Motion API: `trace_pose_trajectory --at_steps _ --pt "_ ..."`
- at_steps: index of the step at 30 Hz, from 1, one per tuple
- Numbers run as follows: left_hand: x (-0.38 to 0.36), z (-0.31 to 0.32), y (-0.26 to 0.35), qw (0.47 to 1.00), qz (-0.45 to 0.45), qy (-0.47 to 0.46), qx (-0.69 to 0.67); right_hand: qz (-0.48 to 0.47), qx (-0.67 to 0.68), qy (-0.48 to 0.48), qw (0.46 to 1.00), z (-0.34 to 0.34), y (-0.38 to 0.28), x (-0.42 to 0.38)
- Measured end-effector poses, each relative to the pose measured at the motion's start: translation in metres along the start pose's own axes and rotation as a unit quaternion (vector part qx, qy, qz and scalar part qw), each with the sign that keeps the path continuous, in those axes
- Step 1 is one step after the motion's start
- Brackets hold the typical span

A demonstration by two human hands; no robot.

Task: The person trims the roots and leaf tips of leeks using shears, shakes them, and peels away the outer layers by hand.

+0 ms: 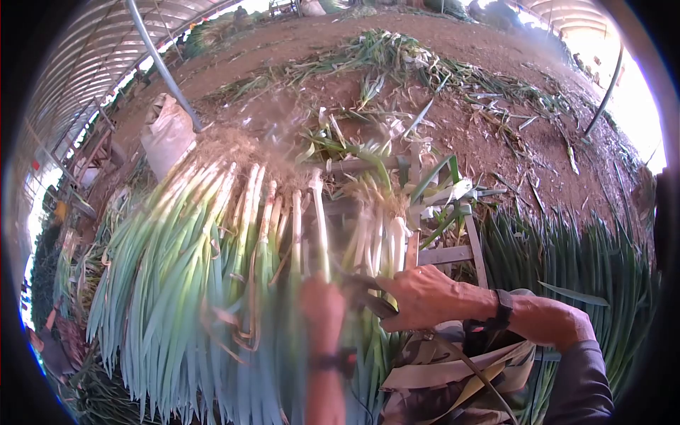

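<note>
Leek pile (212,283) blocks left; bare soil (496,149) beyond

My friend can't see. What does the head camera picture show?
Two bare hands work at a big pile of green onions with white stalks and roots, inside a greenhouse. The right hand grips a small bunch; the left hand is blurred, reaching into the stalks. Brown soil strewn with leaves lies beyond.

I saw the green onions (212,283) spread across the left and centre of the frame, roots up and blue-green leaves fanning downward. A smaller bundle (379,241) stood at centre, white stalks upright, tan roots on top, just above the shears (365,294).
</note>
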State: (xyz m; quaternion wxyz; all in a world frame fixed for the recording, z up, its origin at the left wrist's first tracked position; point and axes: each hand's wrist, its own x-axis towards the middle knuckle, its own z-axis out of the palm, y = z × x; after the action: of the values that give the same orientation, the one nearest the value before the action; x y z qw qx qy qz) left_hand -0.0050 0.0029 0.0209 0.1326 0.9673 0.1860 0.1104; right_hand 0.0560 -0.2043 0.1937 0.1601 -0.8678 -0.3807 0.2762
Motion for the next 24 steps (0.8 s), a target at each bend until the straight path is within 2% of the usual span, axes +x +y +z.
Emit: trace_pose_trajectory --at_steps 1,3,6,9,12,15,18,24 --pt "0.006 0.001 0.003 1.0 0.0 -0.003 -0.005 -0.007 0.002 -0.005 1.0 0.0 0.001 -0.003" --pt "0.008 0.023 -0.002 0.996 -0.065 -0.008 -0.063 -0.018 0.011 -0.019 1.0 0.004 0.006 -0.008" --pt "-0.012 0.029 -0.016 0.987 -0.059 0.037 -0.143 -0.015 0.029 -0.051 0.998 0.01 0.008 -0.01" --pt "-0.017 0.04 -0.034 0.954 -0.089 0.059 -0.279 -0.017 0.022 -0.068 0.997 0.011 0.003 -0.013" --pt "-0.019 0.034 -0.04 0.939 -0.093 0.036 -0.328 -0.036 0.011 -0.07 0.997 0.019 0.002 -0.016" --pt "-0.02 0.034 -0.038 0.96 -0.054 0.038 -0.272 -0.061 0.03 -0.073 0.995 0.026 -0.005 -0.021" --pt "-0.02 0.029 -0.025 0.961 -0.091 0.047 -0.256 -0.083 -0.059 -0.028 0.994 0.038 0.003 -0.012" --pt "-0.015 0.047 -0.027 0.969 -0.075 0.065 -0.227 -0.082 -0.011 -0.055 0.995 0.029 -0.003 -0.017"
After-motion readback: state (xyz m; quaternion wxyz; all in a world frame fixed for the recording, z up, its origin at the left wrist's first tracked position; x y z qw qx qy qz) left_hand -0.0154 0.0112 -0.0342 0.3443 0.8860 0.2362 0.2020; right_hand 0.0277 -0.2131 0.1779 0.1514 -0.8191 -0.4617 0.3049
